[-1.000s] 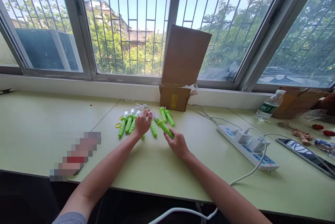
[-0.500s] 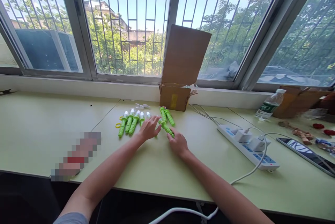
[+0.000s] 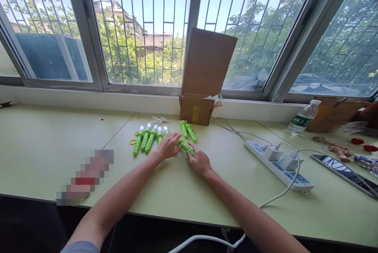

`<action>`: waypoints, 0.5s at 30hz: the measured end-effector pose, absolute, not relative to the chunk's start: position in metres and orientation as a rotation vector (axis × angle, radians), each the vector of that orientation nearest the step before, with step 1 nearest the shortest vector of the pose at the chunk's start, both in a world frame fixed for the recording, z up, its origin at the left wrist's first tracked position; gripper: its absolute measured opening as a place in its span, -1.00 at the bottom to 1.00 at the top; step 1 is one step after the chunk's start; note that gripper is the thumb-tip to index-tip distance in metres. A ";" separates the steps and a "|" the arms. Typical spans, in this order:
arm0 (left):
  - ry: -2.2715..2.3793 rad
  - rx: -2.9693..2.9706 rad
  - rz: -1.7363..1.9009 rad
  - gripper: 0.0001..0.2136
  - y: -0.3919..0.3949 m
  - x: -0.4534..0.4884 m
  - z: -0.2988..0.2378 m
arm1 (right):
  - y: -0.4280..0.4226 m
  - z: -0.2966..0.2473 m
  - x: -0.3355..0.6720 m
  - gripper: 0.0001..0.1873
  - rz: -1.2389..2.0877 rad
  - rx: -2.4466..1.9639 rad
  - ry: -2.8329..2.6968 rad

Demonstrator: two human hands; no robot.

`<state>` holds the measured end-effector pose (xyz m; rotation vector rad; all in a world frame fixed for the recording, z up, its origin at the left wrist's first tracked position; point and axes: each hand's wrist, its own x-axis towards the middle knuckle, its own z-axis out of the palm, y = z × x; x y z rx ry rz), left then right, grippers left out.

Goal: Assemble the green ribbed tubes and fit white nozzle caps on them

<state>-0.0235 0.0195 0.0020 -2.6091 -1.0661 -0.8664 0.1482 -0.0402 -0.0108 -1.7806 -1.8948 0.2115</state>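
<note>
A green ribbed tube point(image 3: 188, 148) lies slantwise between my two hands, just above the tabletop. My right hand point(image 3: 201, 161) is closed around its lower end, thumb and fingers gripping it. The fingers of my left hand point(image 3: 169, 146) are closed over its upper end and hide it. Left of that hand, several similar green tubes with white caps point(image 3: 145, 140) lie side by side, the nearest partly covered by my fingers. Two more green tubes point(image 3: 191, 133) rest beyond my right hand, in front of the cardboard box.
An open cardboard box point(image 3: 196, 111) stands by the window. To the right are a power strip point(image 3: 277, 166) with plugs and cables, a phone point(image 3: 344, 174) and a water bottle point(image 3: 304, 118). Small clear plastic pieces point(image 3: 161, 120) and a yellow ring point(image 3: 132, 142) lie behind and beside the tubes.
The held tube and my right hand have shifted slightly left. My left fingers now cover more of the tube's upper end.
</note>
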 end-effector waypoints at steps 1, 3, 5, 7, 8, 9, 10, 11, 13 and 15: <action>-1.052 -2.620 -0.851 -0.66 0.019 -0.023 0.002 | -0.041 -0.010 0.148 -0.46 0.213 -1.770 -1.903; -1.020 -2.643 -0.812 -0.66 0.017 -0.023 0.002 | -0.043 -0.009 0.146 -0.44 0.222 -1.753 -1.922; -0.993 -2.659 -0.767 -0.68 0.016 -0.023 0.003 | -0.044 -0.008 0.145 -0.43 0.237 -1.738 -1.941; -0.989 -2.660 -0.726 -0.69 0.015 -0.023 0.003 | -0.045 -0.008 0.145 -0.42 0.253 -1.727 -1.955; -0.997 -2.655 -0.712 -0.70 0.015 -0.023 0.002 | -0.045 -0.008 0.145 -0.41 0.261 -1.722 -1.958; -1.010 -2.649 -0.704 -0.70 0.015 -0.023 0.002 | -0.044 -0.008 0.145 -0.41 0.266 -1.718 -1.959; -1.025 -2.642 -0.700 -0.71 0.015 -0.023 0.002 | -0.044 -0.008 0.145 -0.40 0.269 -1.714 -1.958; -1.040 -2.636 -0.700 -0.71 0.015 -0.023 0.002 | -0.043 -0.009 0.145 -0.40 0.271 -1.710 -1.956; -1.059 -2.628 -0.708 -0.74 0.015 -0.022 0.001 | -0.042 -0.011 0.145 -0.39 0.279 -1.700 -1.948; -1.070 -2.620 -0.725 -0.79 0.015 -0.022 0.001 | -0.042 -0.012 0.144 -0.38 0.290 -1.684 -1.942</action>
